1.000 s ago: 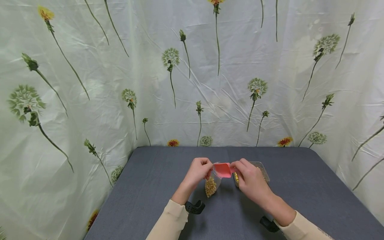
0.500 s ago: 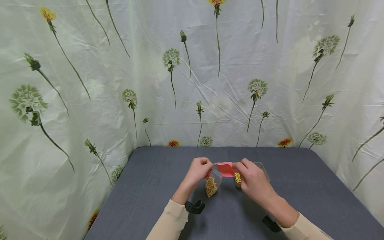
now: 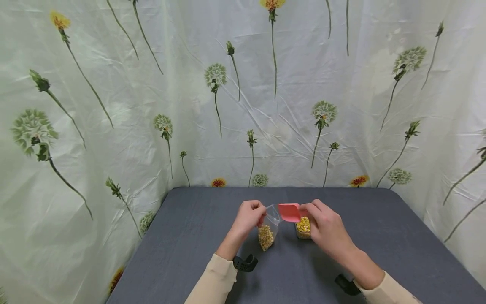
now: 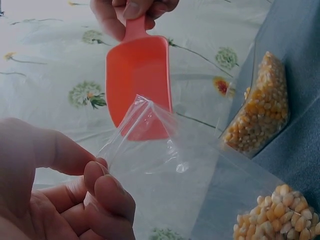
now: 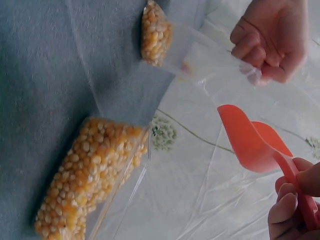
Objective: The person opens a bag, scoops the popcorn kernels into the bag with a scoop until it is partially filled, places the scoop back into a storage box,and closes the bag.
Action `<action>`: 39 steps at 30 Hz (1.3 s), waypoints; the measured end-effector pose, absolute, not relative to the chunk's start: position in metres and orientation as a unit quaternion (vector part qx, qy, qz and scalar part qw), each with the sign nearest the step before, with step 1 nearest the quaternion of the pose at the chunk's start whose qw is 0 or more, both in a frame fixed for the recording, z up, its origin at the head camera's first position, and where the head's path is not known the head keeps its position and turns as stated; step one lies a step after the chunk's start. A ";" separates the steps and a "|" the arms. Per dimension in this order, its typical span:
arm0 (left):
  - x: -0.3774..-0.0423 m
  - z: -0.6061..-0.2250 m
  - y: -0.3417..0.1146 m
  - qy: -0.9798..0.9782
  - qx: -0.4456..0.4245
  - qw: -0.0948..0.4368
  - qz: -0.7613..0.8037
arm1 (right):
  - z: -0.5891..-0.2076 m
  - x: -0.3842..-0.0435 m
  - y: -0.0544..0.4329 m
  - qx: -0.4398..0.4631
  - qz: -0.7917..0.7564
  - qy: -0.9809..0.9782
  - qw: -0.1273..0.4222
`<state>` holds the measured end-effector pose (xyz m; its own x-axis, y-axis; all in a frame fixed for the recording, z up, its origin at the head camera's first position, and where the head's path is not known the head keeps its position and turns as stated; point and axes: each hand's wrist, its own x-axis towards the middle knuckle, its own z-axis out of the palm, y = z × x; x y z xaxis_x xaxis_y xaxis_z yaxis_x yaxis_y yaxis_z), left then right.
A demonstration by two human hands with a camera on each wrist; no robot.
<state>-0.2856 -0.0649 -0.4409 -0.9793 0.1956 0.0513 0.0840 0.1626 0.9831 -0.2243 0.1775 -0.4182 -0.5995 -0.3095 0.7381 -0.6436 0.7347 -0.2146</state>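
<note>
My left hand [image 3: 247, 218] pinches the top edge of a clear plastic bag [image 3: 272, 215], its bottom filled with corn kernels [image 4: 280, 217]. The fingertips and thumb meet on the plastic in the left wrist view. In my right hand [image 3: 327, 223] is the handle of a red scoop [image 3: 289, 212], pinched between thumb and fingers. No kernels show in the scoop [image 4: 137, 80], which hangs just right of the bag's mouth. Behind and below the right hand stands a clear container [image 5: 92, 175] of yellow kernels, partly hidden by that hand in the head view.
The grey-blue table [image 3: 190, 249] spreads out under both hands. A white curtain [image 3: 281, 105] printed with dandelions hangs along its far edge. Dark bands [image 3: 246, 263] sit at both wrists.
The right hand has drawn the scoop slightly right, away from the bag's mouth, and its bowl has turned. More of the container's kernels show. The left hand stays nearly still.
</note>
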 end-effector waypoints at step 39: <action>-0.280 -0.442 -0.069 0.822 0.130 0.037 0.554 | -0.439 -0.246 0.254 0.157 0.218 -0.930 0.250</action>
<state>-0.2802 -0.0688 -0.4417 -0.9637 0.2539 0.0828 0.1722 0.3535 0.9195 -0.2462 0.2541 -0.4392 -0.8262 -0.1830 0.5328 -0.4008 0.8555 -0.3278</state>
